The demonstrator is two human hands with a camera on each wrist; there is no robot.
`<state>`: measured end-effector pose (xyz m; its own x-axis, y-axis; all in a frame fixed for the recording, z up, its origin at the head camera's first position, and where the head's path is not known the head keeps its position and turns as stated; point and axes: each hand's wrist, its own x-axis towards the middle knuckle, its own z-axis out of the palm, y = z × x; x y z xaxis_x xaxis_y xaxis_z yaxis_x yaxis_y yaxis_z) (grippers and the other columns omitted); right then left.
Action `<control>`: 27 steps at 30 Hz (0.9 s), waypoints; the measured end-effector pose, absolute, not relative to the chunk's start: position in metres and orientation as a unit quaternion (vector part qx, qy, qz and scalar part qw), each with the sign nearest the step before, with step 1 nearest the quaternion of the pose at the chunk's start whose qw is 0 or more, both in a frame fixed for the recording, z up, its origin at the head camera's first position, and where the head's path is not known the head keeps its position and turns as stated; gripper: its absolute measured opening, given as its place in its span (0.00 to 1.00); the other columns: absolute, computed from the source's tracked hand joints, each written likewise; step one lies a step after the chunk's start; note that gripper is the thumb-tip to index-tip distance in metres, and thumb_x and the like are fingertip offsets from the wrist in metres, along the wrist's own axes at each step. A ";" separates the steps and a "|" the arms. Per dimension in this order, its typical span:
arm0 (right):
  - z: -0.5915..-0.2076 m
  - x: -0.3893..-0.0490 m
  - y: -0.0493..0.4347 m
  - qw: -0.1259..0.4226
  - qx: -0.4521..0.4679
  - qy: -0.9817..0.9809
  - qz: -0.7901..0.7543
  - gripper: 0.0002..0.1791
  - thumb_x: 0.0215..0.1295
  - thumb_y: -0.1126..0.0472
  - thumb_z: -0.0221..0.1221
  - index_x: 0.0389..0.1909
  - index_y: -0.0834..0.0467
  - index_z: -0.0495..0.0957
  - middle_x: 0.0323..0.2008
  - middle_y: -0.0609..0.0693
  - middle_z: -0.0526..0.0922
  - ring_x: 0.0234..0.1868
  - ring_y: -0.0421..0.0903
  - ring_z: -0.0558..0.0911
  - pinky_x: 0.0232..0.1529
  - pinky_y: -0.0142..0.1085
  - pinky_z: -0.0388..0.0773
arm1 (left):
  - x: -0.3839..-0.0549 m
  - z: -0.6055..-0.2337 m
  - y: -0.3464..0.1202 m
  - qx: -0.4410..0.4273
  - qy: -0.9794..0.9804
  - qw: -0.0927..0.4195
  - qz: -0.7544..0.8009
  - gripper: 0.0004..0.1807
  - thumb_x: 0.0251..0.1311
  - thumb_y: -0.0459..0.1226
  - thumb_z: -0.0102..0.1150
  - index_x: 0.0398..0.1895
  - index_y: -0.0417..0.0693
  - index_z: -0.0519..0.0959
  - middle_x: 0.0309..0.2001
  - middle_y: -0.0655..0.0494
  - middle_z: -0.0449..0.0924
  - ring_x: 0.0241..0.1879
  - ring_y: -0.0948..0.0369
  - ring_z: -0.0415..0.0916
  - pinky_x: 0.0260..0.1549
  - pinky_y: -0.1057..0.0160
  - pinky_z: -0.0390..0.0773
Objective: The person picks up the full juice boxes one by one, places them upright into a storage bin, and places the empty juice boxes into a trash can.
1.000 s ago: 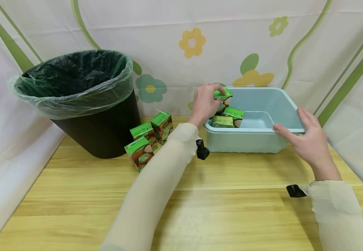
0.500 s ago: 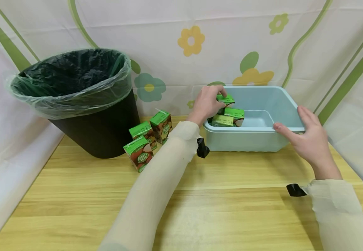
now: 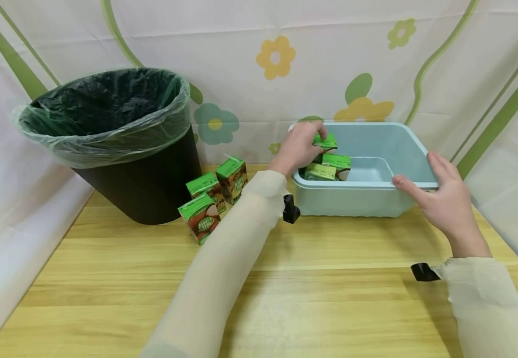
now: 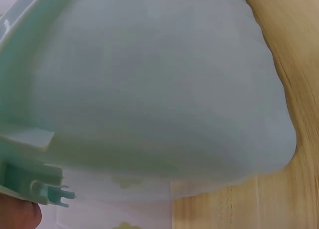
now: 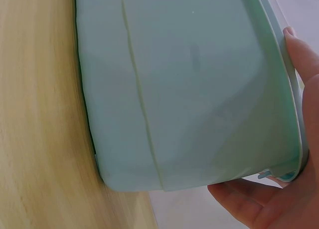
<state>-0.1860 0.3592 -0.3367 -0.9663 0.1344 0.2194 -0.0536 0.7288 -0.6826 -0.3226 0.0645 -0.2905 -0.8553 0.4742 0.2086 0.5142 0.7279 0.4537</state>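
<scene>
1. Green-topped carton [image 3: 329, 141] is far left inside the blue tub [image 3: 353, 201], pinched by curled fingers of the left hand [image 3: 298, 145].
2. Right hand [image 3: 450, 205] grips the tub's right corner.
3. Placing seems underway; next likely needs release.

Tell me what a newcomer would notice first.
Probably the big black bin with its translucent liner, at left. Next, the light blue tub at right, held by the right hand, with the left hand holding a green-topped carton at the tub's left end. Three similar cartons stand beside the bin.
</scene>
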 end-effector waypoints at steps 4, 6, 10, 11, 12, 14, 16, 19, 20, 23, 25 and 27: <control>-0.336 -0.185 0.359 0.126 -0.024 -0.922 0.366 0.56 0.72 0.40 0.62 0.87 0.56 0.41 0.88 0.57 0.39 0.87 0.67 0.41 0.82 0.70 0.41 | -0.321 -0.290 0.066 -0.269 -0.938 0.029 -0.218 0.14 0.72 0.35 0.65 0.58 0.49 0.79 0.63 0.55 0.83 0.59 0.58 0.80 0.57 0.62 0.81; -0.336 -0.185 0.358 0.127 -0.025 -0.922 0.364 0.56 0.72 0.39 0.62 0.87 0.56 0.41 0.88 0.57 0.40 0.87 0.67 0.42 0.82 0.71 0.42 | -0.322 -0.290 0.067 -0.263 -0.938 0.028 -0.224 0.14 0.73 0.34 0.64 0.59 0.48 0.80 0.61 0.55 0.84 0.58 0.58 0.81 0.58 0.63 0.81; -0.336 -0.186 0.359 0.126 -0.025 -0.922 0.364 0.56 0.72 0.39 0.62 0.87 0.56 0.41 0.88 0.57 0.40 0.87 0.68 0.42 0.82 0.71 0.42 | -0.323 -0.292 0.066 -0.246 -0.928 0.028 -0.277 0.17 0.74 0.34 0.62 0.63 0.46 0.81 0.62 0.54 0.84 0.62 0.60 0.80 0.61 0.65 0.80; -0.336 -0.186 0.359 0.126 -0.025 -0.922 0.364 0.56 0.72 0.39 0.62 0.87 0.56 0.41 0.88 0.57 0.40 0.87 0.68 0.42 0.82 0.70 0.42 | -0.323 -0.292 0.066 -0.240 -0.923 0.025 -0.299 0.17 0.74 0.35 0.63 0.64 0.46 0.81 0.62 0.54 0.84 0.62 0.60 0.80 0.62 0.65 0.80; -0.336 -0.186 0.359 0.126 -0.026 -0.922 0.366 0.56 0.72 0.39 0.63 0.87 0.56 0.41 0.88 0.57 0.39 0.87 0.68 0.42 0.82 0.70 0.42 | -0.323 -0.293 0.066 -0.235 -0.918 0.022 -0.318 0.19 0.74 0.36 0.64 0.65 0.46 0.81 0.63 0.55 0.84 0.63 0.60 0.80 0.63 0.66 0.79; -0.337 -0.187 0.359 0.125 -0.023 -0.921 0.368 0.56 0.72 0.39 0.63 0.87 0.55 0.41 0.88 0.56 0.39 0.87 0.67 0.41 0.82 0.70 0.41 | -0.323 -0.294 0.063 -0.225 -0.905 0.020 -0.362 0.19 0.73 0.38 0.65 0.64 0.46 0.81 0.63 0.54 0.84 0.64 0.60 0.80 0.63 0.66 0.79; -0.336 -0.187 0.358 0.124 -0.024 -0.920 0.371 0.56 0.72 0.39 0.63 0.87 0.54 0.40 0.88 0.55 0.39 0.87 0.66 0.41 0.82 0.69 0.41 | -0.322 -0.295 0.061 -0.219 -0.891 0.022 -0.396 0.19 0.73 0.39 0.66 0.63 0.46 0.82 0.62 0.53 0.85 0.62 0.60 0.81 0.62 0.66 0.80; -0.337 -0.186 0.358 0.120 -0.024 -0.919 0.375 0.56 0.72 0.39 0.63 0.87 0.52 0.40 0.88 0.54 0.37 0.87 0.65 0.39 0.83 0.69 0.39 | -0.319 -0.296 0.059 -0.220 -0.875 0.037 -0.429 0.18 0.73 0.41 0.66 0.61 0.45 0.83 0.60 0.51 0.86 0.60 0.60 0.82 0.61 0.66 0.81; -0.337 -0.185 0.358 0.119 -0.025 -0.918 0.377 0.57 0.72 0.39 0.63 0.87 0.52 0.39 0.88 0.53 0.37 0.87 0.64 0.39 0.83 0.69 0.38 | -0.318 -0.297 0.058 -0.219 -0.871 0.042 -0.437 0.18 0.72 0.41 0.66 0.61 0.46 0.83 0.60 0.51 0.86 0.60 0.60 0.83 0.60 0.66 0.81; -0.339 -0.185 0.359 0.117 -0.024 -0.917 0.380 0.57 0.72 0.38 0.63 0.87 0.51 0.39 0.88 0.52 0.36 0.88 0.63 0.38 0.83 0.68 0.37 | -0.313 -0.298 0.057 -0.214 -0.861 0.062 -0.458 0.17 0.72 0.42 0.67 0.60 0.48 0.83 0.59 0.53 0.87 0.59 0.61 0.84 0.60 0.67 0.81; -0.339 -0.185 0.359 0.118 -0.023 -0.917 0.380 0.56 0.72 0.39 0.63 0.87 0.51 0.39 0.88 0.51 0.36 0.88 0.63 0.38 0.83 0.68 0.37 | -0.311 -0.297 0.055 -0.207 -0.857 0.073 -0.466 0.16 0.72 0.43 0.67 0.59 0.49 0.84 0.58 0.54 0.88 0.58 0.62 0.84 0.59 0.68 0.81; -0.339 -0.187 0.359 0.119 -0.023 -0.917 0.381 0.56 0.72 0.39 0.63 0.87 0.50 0.39 0.88 0.51 0.36 0.88 0.63 0.38 0.83 0.68 0.37 | -0.307 -0.295 0.054 -0.199 -0.857 0.086 -0.467 0.16 0.73 0.44 0.66 0.58 0.51 0.83 0.58 0.55 0.88 0.59 0.61 0.84 0.60 0.66 0.81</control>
